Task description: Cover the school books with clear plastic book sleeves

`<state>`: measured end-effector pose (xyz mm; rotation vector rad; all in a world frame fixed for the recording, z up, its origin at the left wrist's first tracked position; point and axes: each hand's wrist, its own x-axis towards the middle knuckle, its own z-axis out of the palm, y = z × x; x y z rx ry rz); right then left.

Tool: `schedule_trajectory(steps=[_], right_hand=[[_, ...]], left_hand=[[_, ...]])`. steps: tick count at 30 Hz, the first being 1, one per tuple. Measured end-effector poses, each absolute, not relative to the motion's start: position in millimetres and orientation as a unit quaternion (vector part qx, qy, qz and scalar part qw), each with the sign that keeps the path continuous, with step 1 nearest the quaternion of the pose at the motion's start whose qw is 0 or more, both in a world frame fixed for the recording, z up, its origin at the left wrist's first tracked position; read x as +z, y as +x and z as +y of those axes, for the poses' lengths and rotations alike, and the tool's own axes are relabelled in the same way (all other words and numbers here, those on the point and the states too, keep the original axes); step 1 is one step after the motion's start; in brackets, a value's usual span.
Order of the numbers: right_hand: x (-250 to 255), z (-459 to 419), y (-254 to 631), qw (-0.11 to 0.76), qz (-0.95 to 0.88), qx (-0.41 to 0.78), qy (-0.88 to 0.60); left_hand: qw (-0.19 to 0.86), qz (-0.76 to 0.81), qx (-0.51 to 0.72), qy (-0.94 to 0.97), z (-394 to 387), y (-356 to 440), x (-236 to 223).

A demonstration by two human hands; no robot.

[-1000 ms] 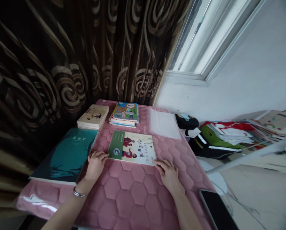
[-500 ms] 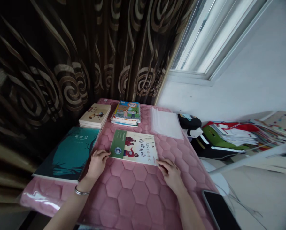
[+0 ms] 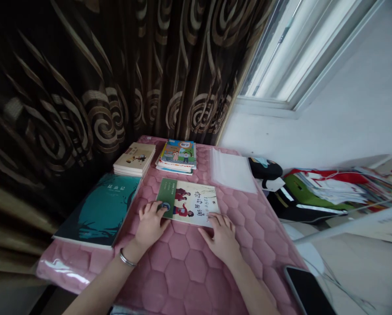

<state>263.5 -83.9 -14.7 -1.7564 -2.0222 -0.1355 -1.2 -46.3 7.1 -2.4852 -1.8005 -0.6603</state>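
A thin book with a green spine strip and a white cover (image 3: pixel 192 199) lies flat in the middle of the pink quilted table (image 3: pixel 189 262). My left hand (image 3: pixel 151 223) rests on its near left corner, fingers spread over the green strip. My right hand (image 3: pixel 220 234) lies flat with its fingertips on the book's near right edge. Both hands press on the cover without gripping it. A bracelet is on my left wrist.
A large teal book (image 3: pixel 100 210) lies at the left. Behind it are a cream book stack (image 3: pixel 134 159) and a colourful book stack (image 3: pixel 179 155). A clear plastic sleeve (image 3: pixel 231 175) lies at the back right. A dark phone (image 3: pixel 309 291) sits at the near right edge. Dark curtain behind; cluttered papers on the right.
Both hands have moved inward from the book's near corners onto its cover. The view has shifted slightly, and the book sits a little turned.
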Motion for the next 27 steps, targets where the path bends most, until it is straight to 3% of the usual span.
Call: schedule_trajectory(steps=[12, 22, 27], right_hand=[[-15.4, -60.3, 203.1, 0.254, -0.779, 0.020, -0.572], [-17.3, -73.4, 251.2, 0.266, -0.752, 0.006, -0.603], [-32.1, -80.2, 290.2, 0.294, -0.702, -0.022, -0.649]], left_hand=[[-0.054, -0.515, -0.228, -0.824, -43.9, 44.0, -1.5], [-0.034, -0.568, -0.232, -0.789, -41.4, -4.0, 1.3], [-0.040, -0.564, -0.307, -0.765, -34.2, -40.3, -9.3]])
